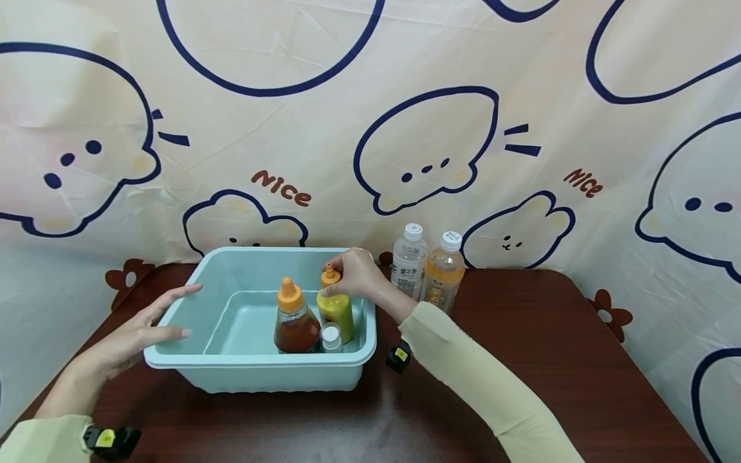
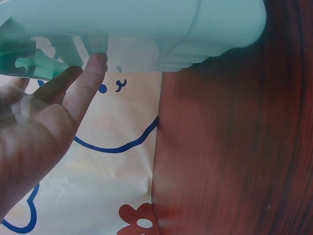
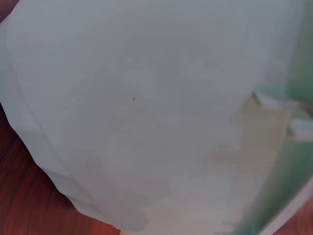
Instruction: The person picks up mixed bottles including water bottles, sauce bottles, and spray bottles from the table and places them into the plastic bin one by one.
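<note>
A pale blue-green plastic basin (image 1: 255, 361) stands on the table. My left hand (image 1: 130, 331) holds its left rim, thumb over the edge, with other fingers (image 2: 88, 88) against the outer wall in the left wrist view. Inside the basin's right end, my right hand (image 1: 357, 275) grips a yellow squeeze bottle (image 1: 336, 313) with an orange nozzle cap near its top. Just left of it stands a brown-filled squeeze bottle (image 1: 296, 331) with an orange cap. A small white-capped bottle (image 1: 332, 337) is in front. The basin's wall (image 3: 146, 107) fills most of the right wrist view.
Behind my right forearm, a clear white-capped drink bottle (image 1: 408, 260) and an orange-labelled drink bottle (image 1: 443, 273) stand side by side. The dark wooden table (image 1: 521, 334) meets a patterned cloth (image 1: 324, 141) at the back and sides.
</note>
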`<state>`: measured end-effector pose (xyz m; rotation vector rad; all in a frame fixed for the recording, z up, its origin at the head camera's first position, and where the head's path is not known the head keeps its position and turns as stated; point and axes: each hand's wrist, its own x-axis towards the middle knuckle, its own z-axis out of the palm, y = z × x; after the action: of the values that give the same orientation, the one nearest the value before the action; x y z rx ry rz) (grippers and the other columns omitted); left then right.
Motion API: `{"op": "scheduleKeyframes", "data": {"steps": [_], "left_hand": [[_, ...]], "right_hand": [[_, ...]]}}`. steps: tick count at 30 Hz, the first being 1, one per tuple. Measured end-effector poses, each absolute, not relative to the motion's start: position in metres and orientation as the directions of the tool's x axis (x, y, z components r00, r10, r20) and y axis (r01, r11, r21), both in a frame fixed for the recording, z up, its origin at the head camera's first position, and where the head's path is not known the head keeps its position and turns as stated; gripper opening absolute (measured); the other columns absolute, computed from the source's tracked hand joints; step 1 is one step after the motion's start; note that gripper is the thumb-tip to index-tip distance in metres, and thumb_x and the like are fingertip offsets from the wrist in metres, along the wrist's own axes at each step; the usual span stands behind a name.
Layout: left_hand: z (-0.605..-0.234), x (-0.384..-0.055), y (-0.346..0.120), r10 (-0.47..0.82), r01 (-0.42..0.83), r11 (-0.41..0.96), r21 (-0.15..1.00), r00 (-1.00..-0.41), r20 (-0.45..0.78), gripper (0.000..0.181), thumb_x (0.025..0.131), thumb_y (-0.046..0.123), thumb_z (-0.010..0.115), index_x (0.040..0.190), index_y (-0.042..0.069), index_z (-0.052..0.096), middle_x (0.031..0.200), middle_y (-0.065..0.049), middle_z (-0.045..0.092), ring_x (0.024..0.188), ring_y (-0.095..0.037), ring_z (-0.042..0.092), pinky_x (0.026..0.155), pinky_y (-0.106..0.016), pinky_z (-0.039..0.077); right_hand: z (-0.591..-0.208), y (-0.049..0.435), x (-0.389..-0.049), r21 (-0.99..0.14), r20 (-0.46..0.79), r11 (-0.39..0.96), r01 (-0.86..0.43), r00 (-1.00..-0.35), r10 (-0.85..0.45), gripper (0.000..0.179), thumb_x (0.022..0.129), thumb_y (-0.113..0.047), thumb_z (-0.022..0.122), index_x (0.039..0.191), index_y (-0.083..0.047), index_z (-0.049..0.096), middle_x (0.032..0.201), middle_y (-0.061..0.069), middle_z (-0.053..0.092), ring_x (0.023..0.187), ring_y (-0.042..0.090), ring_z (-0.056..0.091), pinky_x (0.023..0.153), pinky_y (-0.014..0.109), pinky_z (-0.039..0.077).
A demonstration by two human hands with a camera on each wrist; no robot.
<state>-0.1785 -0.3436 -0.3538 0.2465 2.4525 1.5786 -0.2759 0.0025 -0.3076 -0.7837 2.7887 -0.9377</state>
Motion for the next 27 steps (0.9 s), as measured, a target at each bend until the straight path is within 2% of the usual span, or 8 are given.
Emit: {"op": "scheduleKeyframes", "data": {"steps": [14, 27], "left_hand": [[-0.3558, -0.1788, -0.3439, 0.246, 0.035, 0.422, 0.906, -0.966, -0.078, 0.071, 0.086, 0.015, 0.054, 0.141, 0.041, 0.017, 0.138, -0.031, 0.01, 0.097, -0.034, 0.05, 0.068, -0.048, 0.052], [-0.3548, -0.1771, -0.3427, 0.237, 0.033, 0.434, 0.9, -0.968, -0.079, 0.072, 0.086, 0.016, 0.055, 0.141, 0.043, 0.016, 0.139, -0.031, 0.01, 0.099, -0.036, 0.048, 0.069, -0.049, 0.052]], "right_hand": [[-0.3048, 0.004, -0.2744, -0.605, 0.04, 0.665, -0.437, -0.851, -0.523, 0.042, 0.069, -0.014, 0.079, 0.107, -0.004, 0.067, 0.103, 0.005, 0.067, 0.088, 0.012, 0.061, 0.076, 0.019, 0.048], [-0.3047, 0.0088, -0.273, -0.645, 0.037, 0.648, -0.406, -0.863, -0.505, 0.051, 0.068, -0.02, 0.08, 0.115, -0.006, 0.063, 0.111, 0.004, 0.064, 0.097, 0.014, 0.059, 0.079, 0.022, 0.048]]}}
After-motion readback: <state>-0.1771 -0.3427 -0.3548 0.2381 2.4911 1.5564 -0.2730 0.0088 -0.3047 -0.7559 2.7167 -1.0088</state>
